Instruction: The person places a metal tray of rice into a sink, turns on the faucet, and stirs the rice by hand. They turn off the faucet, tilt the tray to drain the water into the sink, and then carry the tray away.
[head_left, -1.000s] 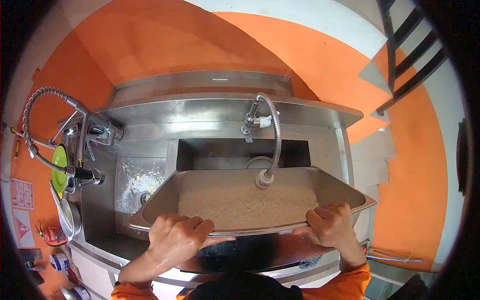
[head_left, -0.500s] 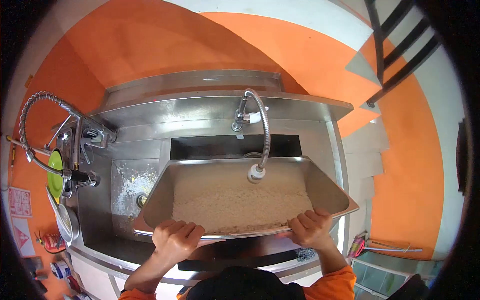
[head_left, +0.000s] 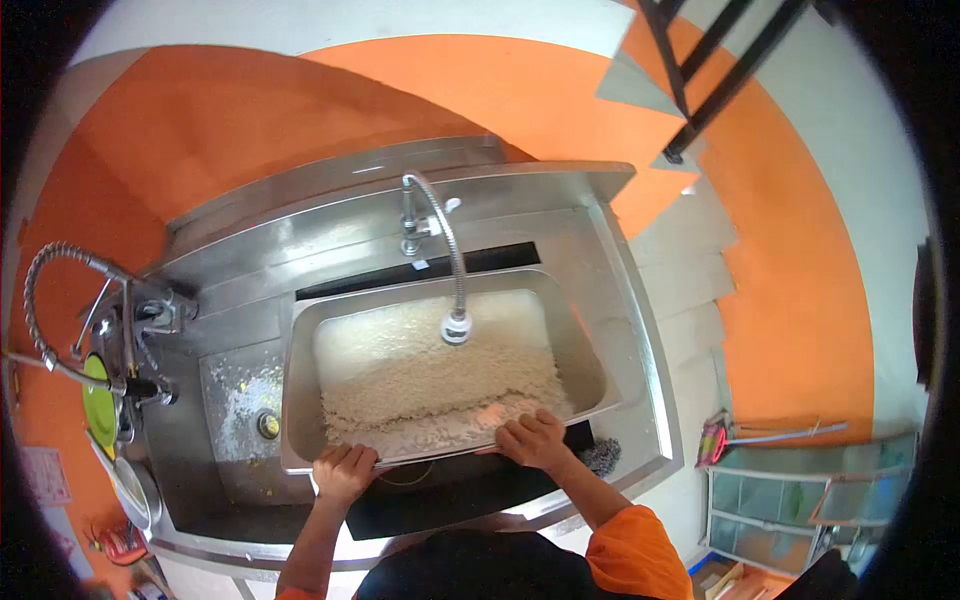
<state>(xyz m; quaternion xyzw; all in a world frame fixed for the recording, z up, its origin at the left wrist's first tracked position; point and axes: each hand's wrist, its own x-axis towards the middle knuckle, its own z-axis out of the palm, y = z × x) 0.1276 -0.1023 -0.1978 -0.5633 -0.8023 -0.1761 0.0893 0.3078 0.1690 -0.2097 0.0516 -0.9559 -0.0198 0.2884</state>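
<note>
1. Orange wall fills the back, far beyond the left grip, with a white band above.
2. Steel backsplash catches bright light.
3. Coiled spray faucet stands well left of that grip.
4. Right of the right grip: black railing up high, glass panes down low.

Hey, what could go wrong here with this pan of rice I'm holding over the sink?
1. The left hand and right hand grip only the near rim of the pan, so the loaded pan might slip or tip away.
2. The rice is heaped against that near rim, so more tilt may spill grains over it.
3. The faucet nozzle hangs over the pan, and lifting the pan could knock it.
</note>
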